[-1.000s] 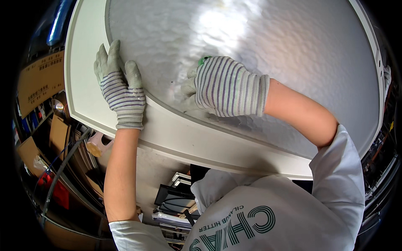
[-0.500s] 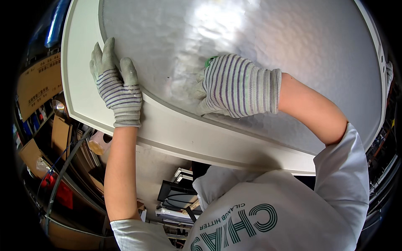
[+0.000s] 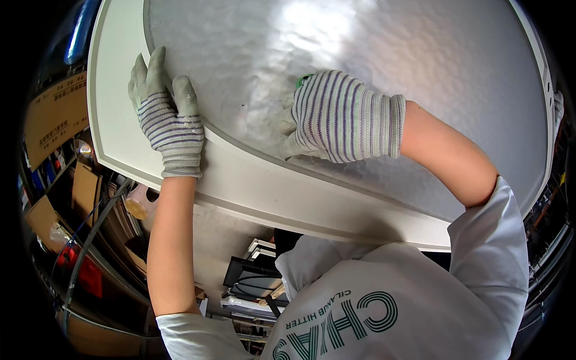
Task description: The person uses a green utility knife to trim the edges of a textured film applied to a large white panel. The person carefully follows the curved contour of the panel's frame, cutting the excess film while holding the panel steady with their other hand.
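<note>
A large panel spreads out before me, with a glossy grey, dimpled glass-like pane (image 3: 384,114) set in a white frame (image 3: 252,183) with a curved inner edge. My left hand (image 3: 165,117), in a grey-palmed striped work glove, lies on the frame's left part, fingers stretched out and fingertips close to the pane's edge. Over the pane, my right hand (image 3: 333,120), gloved alike, is closed with its back toward me. A bit of something green (image 3: 304,80) peeks out at its far side; the rest of it is hidden by the glove.
To the left are a printed cardboard sheet (image 3: 57,114), a blue wrapped roll (image 3: 81,33), and leaning boards by a curved metal bar (image 3: 90,240). A roll of tape (image 3: 141,203) hangs beside the frame. Below, stacked dark and white panels (image 3: 255,276) lie near the floor.
Both my hands have shifted slightly away from me, the left along the frame and the right over the pane. Their grip and pose look the same.
</note>
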